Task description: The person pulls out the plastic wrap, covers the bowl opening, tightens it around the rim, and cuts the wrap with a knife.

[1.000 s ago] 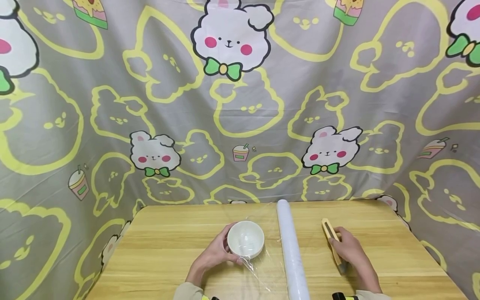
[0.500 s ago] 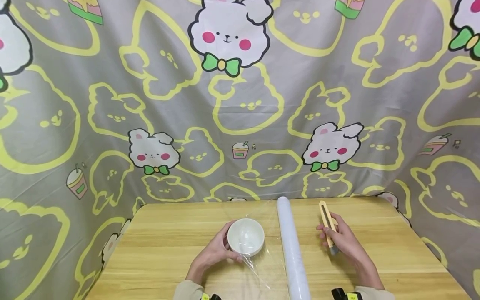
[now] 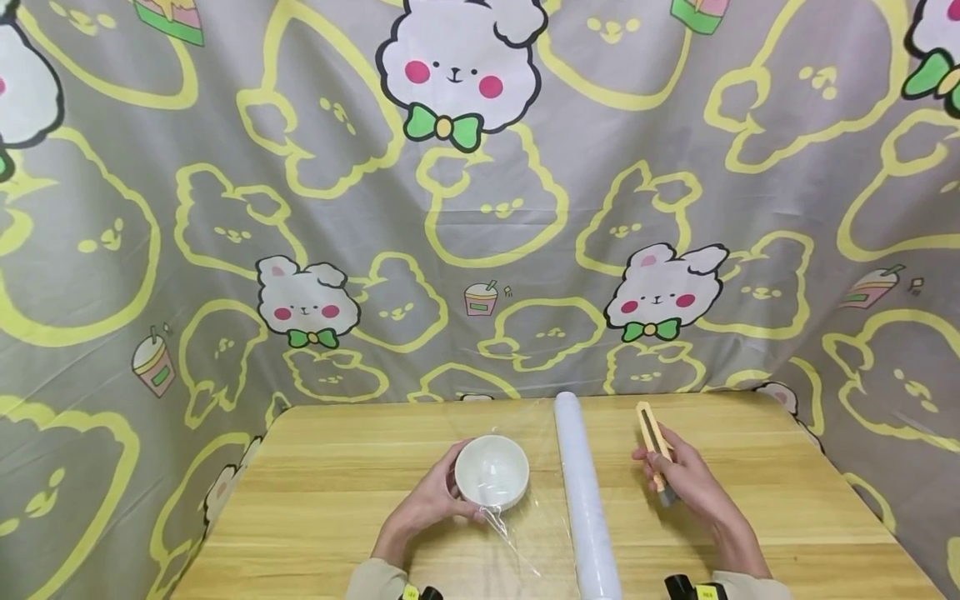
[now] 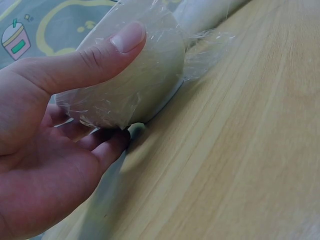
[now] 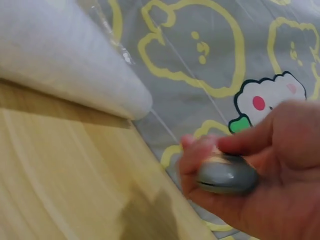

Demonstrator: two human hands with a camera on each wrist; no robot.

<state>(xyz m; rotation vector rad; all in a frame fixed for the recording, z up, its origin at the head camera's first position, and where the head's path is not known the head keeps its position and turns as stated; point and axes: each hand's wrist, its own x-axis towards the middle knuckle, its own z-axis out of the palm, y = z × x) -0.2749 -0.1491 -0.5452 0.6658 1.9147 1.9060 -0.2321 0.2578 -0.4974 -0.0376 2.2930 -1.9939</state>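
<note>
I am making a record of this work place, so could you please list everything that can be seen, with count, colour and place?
Table: one, light wood-brown, in the foreground
Patterned cloth: grey with yellow outlines and white rabbits, behind and beside the table; number of pieces unclear
Roll: one, white, lying on the table
Bowl: one, off-white, left of the roll
Film: clear, over the bowl, reaching toward the roll; number of pieces unclear
Utility knife: one, yellow with dark grey end, right of the roll
Wrist devices: two, black and yellow, at the sleeves
Sleeves: two, beige, bottom edge
Left hand: one, bare, holding the bowl
Right hand: one, bare, gripping the knife
</note>
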